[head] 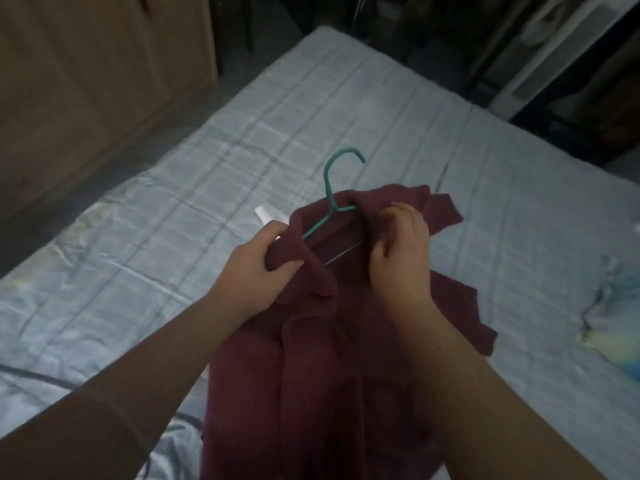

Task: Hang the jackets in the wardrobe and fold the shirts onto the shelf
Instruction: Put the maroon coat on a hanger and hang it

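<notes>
A dark maroon jacket (311, 358) lies on the bed (173, 220) in front of me, with a green wire hanger (332, 188) inside its neck opening; the hook sticks out past the collar. My left hand (256, 271) grips the left side of the collar, thumb over the fabric. My right hand (398, 251) has its fingers curled round the right side of the collar, by the hanger's shoulder. A small white piece (266, 214) shows just beyond the left hand; I cannot tell what it is.
The bed carries a pale blue checked sheet. A wooden wardrobe (86, 81) stands to the left across a strip of dark floor. Crumpled light cloth (613, 306) lies at the bed's right edge. White furniture (554, 64) stands at the far right.
</notes>
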{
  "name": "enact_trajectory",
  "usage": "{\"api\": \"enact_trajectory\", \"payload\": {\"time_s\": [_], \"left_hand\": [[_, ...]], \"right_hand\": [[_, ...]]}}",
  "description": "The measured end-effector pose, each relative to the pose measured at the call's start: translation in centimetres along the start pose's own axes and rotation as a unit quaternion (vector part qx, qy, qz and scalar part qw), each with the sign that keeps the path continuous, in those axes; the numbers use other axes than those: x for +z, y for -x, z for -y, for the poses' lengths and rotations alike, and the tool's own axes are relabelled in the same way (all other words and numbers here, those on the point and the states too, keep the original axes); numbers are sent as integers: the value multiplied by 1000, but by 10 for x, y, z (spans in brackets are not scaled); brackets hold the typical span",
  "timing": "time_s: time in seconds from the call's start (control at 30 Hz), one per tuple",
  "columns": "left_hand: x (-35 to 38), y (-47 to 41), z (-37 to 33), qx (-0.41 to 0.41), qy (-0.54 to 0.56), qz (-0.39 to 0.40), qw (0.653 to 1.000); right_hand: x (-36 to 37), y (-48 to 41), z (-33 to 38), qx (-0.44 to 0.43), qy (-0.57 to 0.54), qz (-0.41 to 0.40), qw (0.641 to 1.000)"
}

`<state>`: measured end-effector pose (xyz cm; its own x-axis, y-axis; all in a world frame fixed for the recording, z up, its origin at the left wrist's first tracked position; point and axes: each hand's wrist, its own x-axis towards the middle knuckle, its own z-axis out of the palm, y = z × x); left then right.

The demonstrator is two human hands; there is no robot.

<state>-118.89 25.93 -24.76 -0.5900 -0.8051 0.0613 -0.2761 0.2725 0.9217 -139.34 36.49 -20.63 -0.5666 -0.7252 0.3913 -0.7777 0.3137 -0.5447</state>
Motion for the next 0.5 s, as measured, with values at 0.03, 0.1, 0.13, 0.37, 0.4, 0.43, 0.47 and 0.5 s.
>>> {"api": "enact_trajectory", "payload": {"time_s": [0.03,0.1,0.13,0.37,0.4,0.43,0.47,0.5], "left_hand": [[-6,9,-17,17,-7,12,1000],[-18,29,-50,48,-22,29,998],[-25,40,-66,64,-31,31,997],[-81,136,-173,159,-101,21,982],[-90,152,-189,166,-119,18,979],[-98,167,-206,171,-138,13,975],[-105,180,-223,179,-158,6,971],[-113,193,-241,189,-177,-4,966]], "right_hand": [[-25,2,13,-12,3,-19,1000],[-73,7,38,-55,35,-28,997],[-96,12,47,-79,64,-5,995],[-230,67,97,-119,170,137,969],[-247,79,104,-125,174,132,968],[-265,92,111,-127,170,125,969],[-283,105,118,-122,158,118,973],[-300,117,125,-114,143,111,977]]}}
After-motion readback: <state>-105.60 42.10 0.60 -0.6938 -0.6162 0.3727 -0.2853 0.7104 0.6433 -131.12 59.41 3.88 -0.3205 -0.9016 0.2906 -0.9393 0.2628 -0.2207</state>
